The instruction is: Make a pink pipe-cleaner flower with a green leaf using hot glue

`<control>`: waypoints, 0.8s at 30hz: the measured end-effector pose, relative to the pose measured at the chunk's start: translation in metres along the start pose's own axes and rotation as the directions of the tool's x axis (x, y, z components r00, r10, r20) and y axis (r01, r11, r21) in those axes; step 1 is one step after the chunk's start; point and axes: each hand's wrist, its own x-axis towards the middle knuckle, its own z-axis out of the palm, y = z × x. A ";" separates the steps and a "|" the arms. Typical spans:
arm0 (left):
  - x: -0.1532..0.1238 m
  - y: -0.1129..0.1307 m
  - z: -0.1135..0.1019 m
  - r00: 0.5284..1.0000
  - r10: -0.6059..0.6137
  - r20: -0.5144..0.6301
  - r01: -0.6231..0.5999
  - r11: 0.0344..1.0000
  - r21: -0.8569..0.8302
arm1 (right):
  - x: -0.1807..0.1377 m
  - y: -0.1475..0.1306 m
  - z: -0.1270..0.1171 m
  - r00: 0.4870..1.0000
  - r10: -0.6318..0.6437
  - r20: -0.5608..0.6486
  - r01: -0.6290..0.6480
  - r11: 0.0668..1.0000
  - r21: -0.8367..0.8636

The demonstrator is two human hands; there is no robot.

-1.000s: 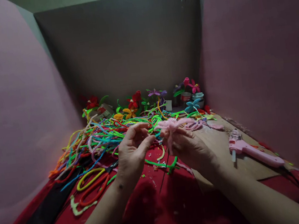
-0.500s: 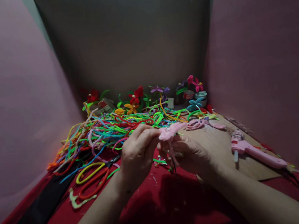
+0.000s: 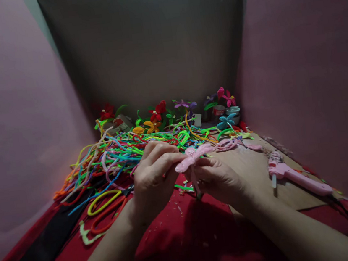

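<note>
Pink flower (image 3: 192, 155) over red cloth (image 3: 174, 236), 2 pink walls (image 3: 15, 103), perhaps cardboard backboard (image 3: 150, 44).

Left hand (image 3: 153, 181) and right hand (image 3: 221, 177) meet, fingers (image 3: 168, 158) pinched.

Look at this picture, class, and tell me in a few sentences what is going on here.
A person is handling a pink pipe-cleaner flower with both bare hands. The left hand pinches its petals, and the right hand has a grip on it just below them. A tangled pile of coloured pipe cleaners lies behind the hands on the red cloth. A pink glue gun lies untouched on a brown board to the right. Finished flowers stand along the back wall.
</note>
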 end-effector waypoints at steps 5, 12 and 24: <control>-0.005 -0.001 0.001 0.998 0.049 -0.043 -0.044 0.993 0.110 | 0.000 0.000 0.002 0.993 -0.106 -0.053 0.099 0.988 -0.118; -0.006 0.000 0.015 0.743 -0.661 0.104 0.653 0.683 -0.327 | 0.003 -0.007 0.002 0.878 -0.413 -0.239 0.313 0.877 -0.365; -0.027 0.013 0.047 0.844 -0.512 0.157 0.533 0.832 -0.151 | 0.007 0.004 0.011 0.820 -0.406 -0.403 0.331 0.912 -0.244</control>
